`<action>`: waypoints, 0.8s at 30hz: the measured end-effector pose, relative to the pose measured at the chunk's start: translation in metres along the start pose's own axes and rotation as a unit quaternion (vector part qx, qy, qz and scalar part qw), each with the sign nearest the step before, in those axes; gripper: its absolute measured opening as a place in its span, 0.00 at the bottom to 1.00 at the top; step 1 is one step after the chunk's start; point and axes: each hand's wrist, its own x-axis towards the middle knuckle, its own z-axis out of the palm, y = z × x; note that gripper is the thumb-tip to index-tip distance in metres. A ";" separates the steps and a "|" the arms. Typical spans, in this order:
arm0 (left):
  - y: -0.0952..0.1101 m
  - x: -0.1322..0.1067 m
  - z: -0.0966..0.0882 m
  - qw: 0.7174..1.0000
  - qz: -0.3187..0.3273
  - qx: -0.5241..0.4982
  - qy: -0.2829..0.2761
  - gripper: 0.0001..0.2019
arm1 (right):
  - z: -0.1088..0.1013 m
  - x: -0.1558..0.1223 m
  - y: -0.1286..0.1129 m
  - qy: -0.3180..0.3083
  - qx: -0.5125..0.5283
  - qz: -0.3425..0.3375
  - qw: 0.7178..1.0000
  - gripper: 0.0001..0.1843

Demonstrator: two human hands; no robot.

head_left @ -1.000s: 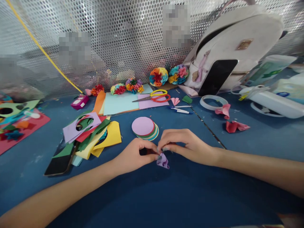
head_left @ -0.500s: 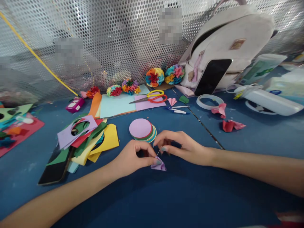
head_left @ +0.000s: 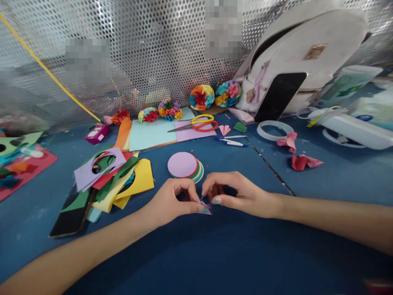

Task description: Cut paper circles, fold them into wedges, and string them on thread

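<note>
Lilac paper scrap (head_left: 205, 207) pinched between left hand (head_left: 172, 200) and right hand (head_left: 238, 194), beside paper circles (head_left: 182, 164).

Paper-craft workspace, room type unclear: blue bench (head_left: 245, 254) w/ colour paper sheets (head_left: 150, 135), stacked paper circles (head_left: 182, 164), scissors (head_left: 196, 125), multicolour paper rosettes (head_left: 201, 97); perforated metal screen (head_left: 153, 61) behind, backpack (head_left: 307, 53) alongside.

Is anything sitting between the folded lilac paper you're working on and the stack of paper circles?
Only your own fingers: the left hand pinches the folded lilac paper and the right hand is right at it, with fingertips of both lying between it and the stack of paper circles. No other object shows there.
</note>
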 end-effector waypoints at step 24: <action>0.000 -0.004 0.000 0.997 0.052 0.040 0.041 0.10 | 0.008 0.014 -0.007 0.081 -0.254 -0.031 0.963 0.14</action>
